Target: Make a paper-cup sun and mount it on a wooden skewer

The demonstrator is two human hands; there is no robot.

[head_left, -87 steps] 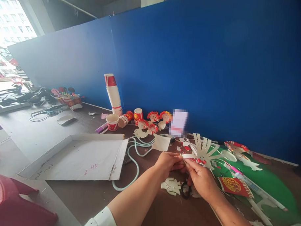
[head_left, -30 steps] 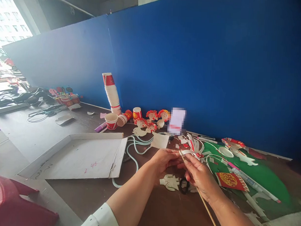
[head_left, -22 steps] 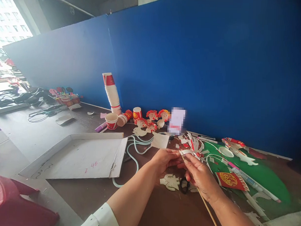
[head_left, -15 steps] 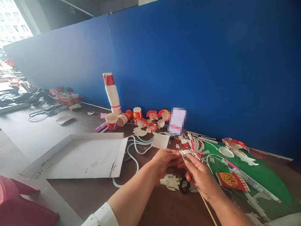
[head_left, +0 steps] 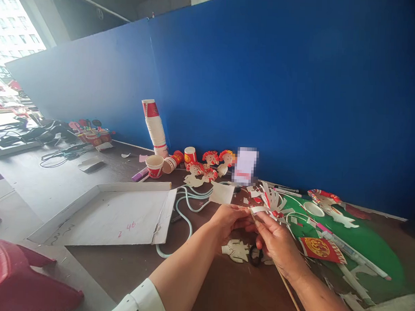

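The left hand (head_left: 230, 218) pinches the fringed paper-cup cutout (head_left: 269, 204); the right hand (head_left: 278, 245) grips a thin wooden skewer (head_left: 289, 290) against one strip. The cutout looks light, floppy and easily torn, so it is best held near its uncut base.

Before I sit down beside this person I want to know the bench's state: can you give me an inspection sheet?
Surface: brown table, paper scraps scattered.
Job's things: cut paper cup with splayed strips; thin wooden stick.
Clutter: cup stack, paper dolls, cardboard tray, scissors, green sheet.
Grippers: left hand pinches the cup; right hand holds the stick.
Cables: pale hose; dark wires far left.
Surroundings: blue partition.
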